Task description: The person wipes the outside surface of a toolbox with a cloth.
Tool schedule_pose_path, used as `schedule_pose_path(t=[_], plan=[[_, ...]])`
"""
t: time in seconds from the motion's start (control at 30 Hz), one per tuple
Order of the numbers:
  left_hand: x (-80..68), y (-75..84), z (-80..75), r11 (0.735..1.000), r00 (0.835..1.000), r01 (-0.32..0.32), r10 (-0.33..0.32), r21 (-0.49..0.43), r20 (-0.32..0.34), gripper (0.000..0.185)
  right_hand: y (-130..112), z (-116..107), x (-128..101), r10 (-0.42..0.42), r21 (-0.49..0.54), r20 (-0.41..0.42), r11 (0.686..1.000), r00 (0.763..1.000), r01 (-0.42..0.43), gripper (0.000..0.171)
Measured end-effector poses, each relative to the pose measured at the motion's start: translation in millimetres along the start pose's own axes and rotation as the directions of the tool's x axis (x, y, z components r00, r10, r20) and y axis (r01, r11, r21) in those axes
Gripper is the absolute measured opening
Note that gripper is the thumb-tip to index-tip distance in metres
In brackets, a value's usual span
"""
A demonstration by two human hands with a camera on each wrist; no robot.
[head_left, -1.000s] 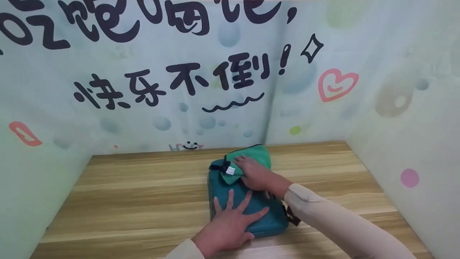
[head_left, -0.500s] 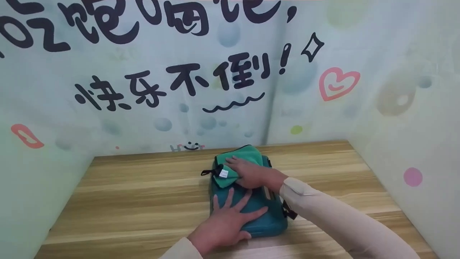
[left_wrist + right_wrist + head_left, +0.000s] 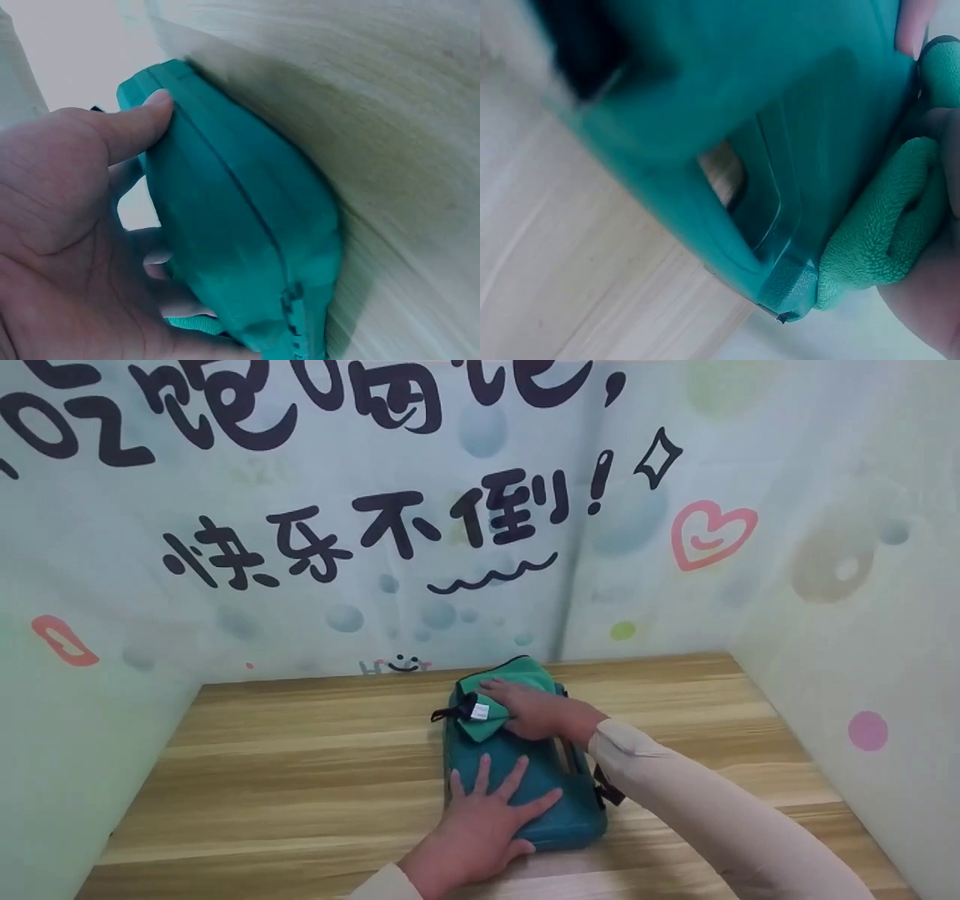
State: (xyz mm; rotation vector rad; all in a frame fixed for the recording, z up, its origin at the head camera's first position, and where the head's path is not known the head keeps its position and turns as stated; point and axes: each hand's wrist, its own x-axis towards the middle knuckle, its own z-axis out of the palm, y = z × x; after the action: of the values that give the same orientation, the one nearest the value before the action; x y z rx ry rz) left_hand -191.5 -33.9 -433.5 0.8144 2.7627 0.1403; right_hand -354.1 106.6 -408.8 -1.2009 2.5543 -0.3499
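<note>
A teal zippered case [image 3: 551,821] with a handle opening on its right side lies on the wooden table. My left hand [image 3: 476,829] is spread over the case's near part, fingers fanned. In the left wrist view, the thumb [image 3: 142,124] of that hand rests at the case's rounded edge, where a seam runs along. A fluffy green cloth [image 3: 476,729] with a black loop and white label covers the far end of the case. My right hand [image 3: 536,711] holds this cloth against the case; the right wrist view shows a cloth fold [image 3: 874,229] bunched within the hand.
The wood-grain table [image 3: 315,780] reaches back to a printed wall sheet [image 3: 300,637] with large black lettering. Pale side walls [image 3: 817,660] stand left and right. A dark buckle [image 3: 609,791] sticks out at the case's right side.
My right hand has slid the cloth left, then slightly back up over the case's far end; its black loop now hangs past the left edge. My left hand stays in place on the case.
</note>
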Motion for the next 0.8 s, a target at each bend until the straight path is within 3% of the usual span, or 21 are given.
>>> schedule_pose_path(t=[0.2,0.43,0.8], plan=[[3.1,1.1,1.8,0.999,1.0,-0.007,0.007,0.031,-0.016,0.068,2.3,4.0,-3.8,-0.051,-0.024,-0.008,0.998,0.999,0.05,0.062],[0.7,0.2,-0.3,0.999,0.999,-0.027,0.028,0.048,-0.023,0.069,-9.9,11.2,-21.1,-0.106,0.023,0.056,0.994,0.993,0.105,0.068],[-6.7,-1.3,4.3,0.996,0.992,-0.064,0.071,0.07,-0.104,0.067,-25.2,19.6,-36.7,-0.171,0.073,0.069,0.984,0.983,0.166,0.071]])
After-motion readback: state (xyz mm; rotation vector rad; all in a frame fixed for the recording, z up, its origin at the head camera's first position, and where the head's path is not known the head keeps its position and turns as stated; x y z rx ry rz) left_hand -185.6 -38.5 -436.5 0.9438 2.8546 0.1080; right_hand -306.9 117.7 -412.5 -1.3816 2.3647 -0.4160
